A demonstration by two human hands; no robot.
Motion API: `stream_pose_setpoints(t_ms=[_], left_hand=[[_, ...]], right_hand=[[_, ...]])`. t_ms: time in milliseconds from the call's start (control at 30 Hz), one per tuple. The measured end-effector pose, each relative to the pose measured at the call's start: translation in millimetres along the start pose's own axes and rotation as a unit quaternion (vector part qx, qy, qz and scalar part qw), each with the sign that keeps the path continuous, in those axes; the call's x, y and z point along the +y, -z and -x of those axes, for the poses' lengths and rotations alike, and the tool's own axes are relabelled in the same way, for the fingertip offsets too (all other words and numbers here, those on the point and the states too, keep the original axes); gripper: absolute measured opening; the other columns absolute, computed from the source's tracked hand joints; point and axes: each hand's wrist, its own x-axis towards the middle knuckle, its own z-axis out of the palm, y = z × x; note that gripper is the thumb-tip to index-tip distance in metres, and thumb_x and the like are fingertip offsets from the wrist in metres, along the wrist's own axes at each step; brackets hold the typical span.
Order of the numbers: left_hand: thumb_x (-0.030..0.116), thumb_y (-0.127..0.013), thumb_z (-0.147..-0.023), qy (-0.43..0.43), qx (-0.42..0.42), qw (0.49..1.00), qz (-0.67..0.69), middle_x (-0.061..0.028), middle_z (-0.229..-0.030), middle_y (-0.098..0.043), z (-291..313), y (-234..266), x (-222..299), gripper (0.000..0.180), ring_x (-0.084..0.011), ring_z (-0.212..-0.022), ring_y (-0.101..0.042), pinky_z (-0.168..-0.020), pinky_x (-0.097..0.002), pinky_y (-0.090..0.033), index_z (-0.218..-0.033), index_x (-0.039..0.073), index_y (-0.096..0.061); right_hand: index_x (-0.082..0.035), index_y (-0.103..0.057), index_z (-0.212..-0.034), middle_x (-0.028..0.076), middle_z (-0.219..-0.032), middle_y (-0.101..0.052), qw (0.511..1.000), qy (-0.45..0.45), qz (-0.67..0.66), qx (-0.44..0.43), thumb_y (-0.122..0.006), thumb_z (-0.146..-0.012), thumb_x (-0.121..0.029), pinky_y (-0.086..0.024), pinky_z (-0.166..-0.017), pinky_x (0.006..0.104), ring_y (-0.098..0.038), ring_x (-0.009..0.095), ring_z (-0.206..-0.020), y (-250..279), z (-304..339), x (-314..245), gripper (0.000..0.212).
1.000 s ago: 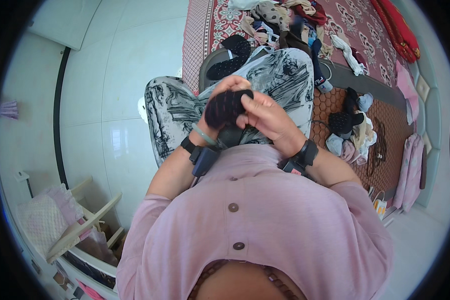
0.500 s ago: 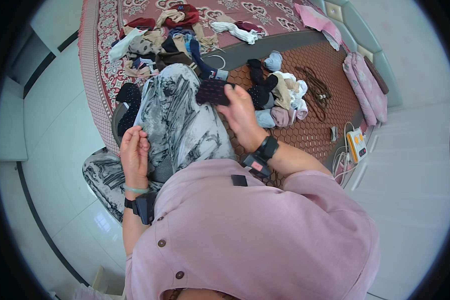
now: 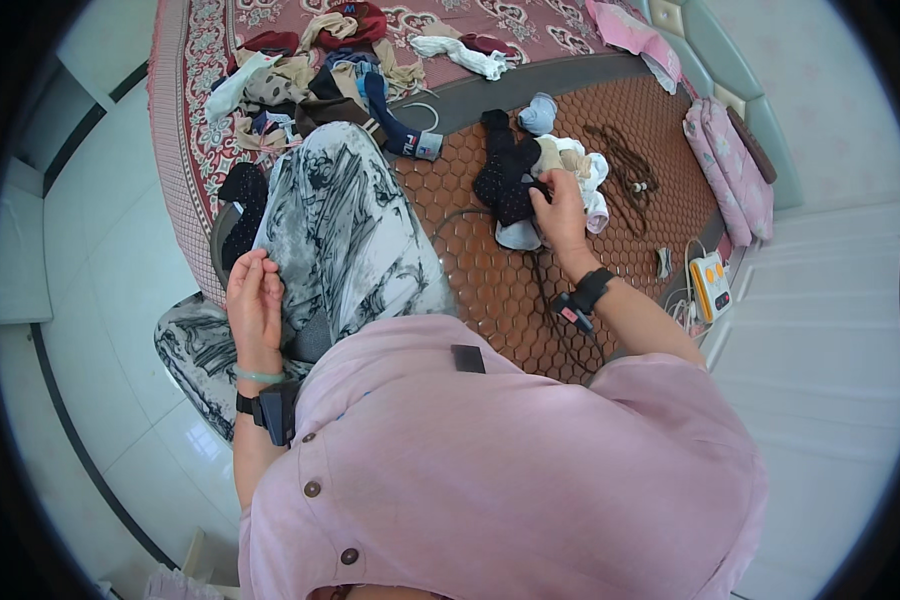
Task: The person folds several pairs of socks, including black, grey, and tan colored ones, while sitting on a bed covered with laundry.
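Here, we see our right hand (image 3: 562, 215) at the near edge of a pile of bundled socks, its thumb and fingers closed on a rolled dark sock (image 3: 539, 189); that sock is just beside a black dotted bundle (image 3: 508, 190), with a beige bundle (image 3: 549, 158) and a white bundle (image 3: 597, 172) beyond our fingers; a light blue bundle (image 3: 537, 114) sits at the far end of the pile, and a grey-blue bundle (image 3: 517, 237) at the near end.

Our left hand (image 3: 256, 300) is over our marbled black-and-white trousers (image 3: 360, 240), its fingers loosely curled and gathered toward the thumb; we cannot tell whether the fingertips pinch the cloth; a jade-green bangle (image 3: 259, 376) circles that wrist.

The pile lies on a brown honeycomb mat (image 3: 460, 285); a coiled brown cord (image 3: 625, 190) rests to its right; a navy sock (image 3: 395, 125) with a pale cuff lies beyond our knee, touching a jumbled heap of loose socks (image 3: 270, 90) on the red patterned bedspread (image 3: 205, 150); a black dotted sock (image 3: 240, 225) lies left of our raised leg; a white sock (image 3: 465, 55) lies farther off, well apart from our hands.
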Motion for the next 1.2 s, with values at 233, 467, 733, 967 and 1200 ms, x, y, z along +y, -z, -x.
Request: stream_pose_setpoints(t_ms=[233, 467, 733, 967, 1200], left_hand=[[0.009, -0.052, -0.1, -0.006, -0.005, 1.0, 0.008, -0.0056, -0.084, -0.064, -2.6, 3.7, -2.5, 0.013, -0.0077, -0.06, -0.053, -0.055, -0.0204, -0.044, -0.109, 0.002, -0.057], [0.009, -0.052, -0.1, -0.008, -0.005, 1.0, 0.007, -0.0052, -0.084, -0.064, -2.7, 3.3, -3.6, 0.013, -0.0076, -0.06, -0.052, -0.055, -0.0202, -0.044, -0.109, 0.002, -0.057], [0.009, -0.054, -0.099, -0.009, -0.029, 0.999, 0.016, -0.0044, -0.084, -0.065, -2.4, 6.0, -3.9, 0.012, -0.0068, -0.064, -0.055, -0.057, -0.018, -0.046, -0.109, 0.002, -0.058], [0.009, -0.054, -0.1, -0.009, -0.026, 0.999, 0.019, -0.0047, -0.085, -0.064, -2.7, 4.9, -3.1, 0.013, -0.0072, -0.063, -0.055, -0.058, -0.0186, -0.047, -0.11, 0.001, -0.058], [0.011, -0.052, -0.1, -0.009, -0.006, 1.0, 0.007, -0.0049, -0.083, -0.064, -2.4, 4.1, -2.7, 0.013, -0.0076, -0.06, -0.053, -0.056, -0.0197, -0.045, -0.11, 0.002, -0.058]], right_hand=[[0.0, -0.049, -0.1, 0.023, -0.091, -0.061, 0.994, -0.089, -0.044, -0.047, -0.076, -0.078, -0.012, -0.049, -0.076, 0.0449, -0.061, 0.043, -0.087, -34.6, -8.8, -17.8, 0.036], [0.005, -0.06, -0.096, 0.025, -0.091, -0.067, 0.962, -0.057, 0.001, -0.266, -0.076, -0.077, -0.025, -0.053, -0.076, 0.0436, -0.065, 0.041, -0.088, -48.0, 13.8, 17.1, 0.038], [0.002, -0.061, -0.106, 0.022, -0.099, -0.064, 0.987, -0.115, -0.088, -0.073, -0.072, -0.082, -0.019, -0.051, -0.082, 0.0444, -0.062, 0.04, -0.09, -39.8, 2.9, -13.4, 0.034], [-0.001, -0.055, -0.122, 0.021, -0.117, -0.056, 0.996, 0.033, -0.025, -0.077, -0.068, -0.079, -0.01, -0.045, -0.093, 0.0449, -0.054, 0.039, -0.106, -76.7, -6.6, -25.7, 0.046], [-0.004, -0.057, -0.116, 0.016, -0.096, -0.064, 0.967, 0.021, -0.157, -0.199, -0.064, -0.082, -0.005, -0.049, -0.081, 0.0409, -0.061, 0.037, -0.089, -87.9, -5.0, -30.7, 0.035]])
